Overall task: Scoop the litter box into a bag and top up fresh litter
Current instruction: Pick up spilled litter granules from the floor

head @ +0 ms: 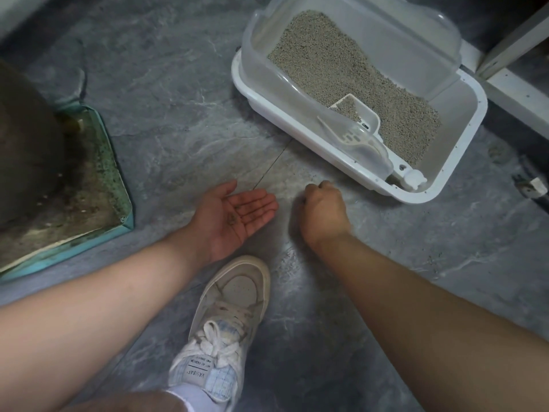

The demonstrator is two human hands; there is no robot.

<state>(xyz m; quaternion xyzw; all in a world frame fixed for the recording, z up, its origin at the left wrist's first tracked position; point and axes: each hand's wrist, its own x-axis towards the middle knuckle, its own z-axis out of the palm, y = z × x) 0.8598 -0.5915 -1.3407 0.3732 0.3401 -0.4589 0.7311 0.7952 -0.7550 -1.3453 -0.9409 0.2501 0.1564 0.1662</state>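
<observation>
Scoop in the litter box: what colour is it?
Cream-white scoop, partly filled with grey litter, seen in the head view.

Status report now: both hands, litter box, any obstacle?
Left hand open, palm up. Right hand curled on floor, grip unclear. Scoop in litter box. No obstacle.

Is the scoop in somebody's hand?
No, the scoop lies in the litter box, and neither hand touches it.
</observation>
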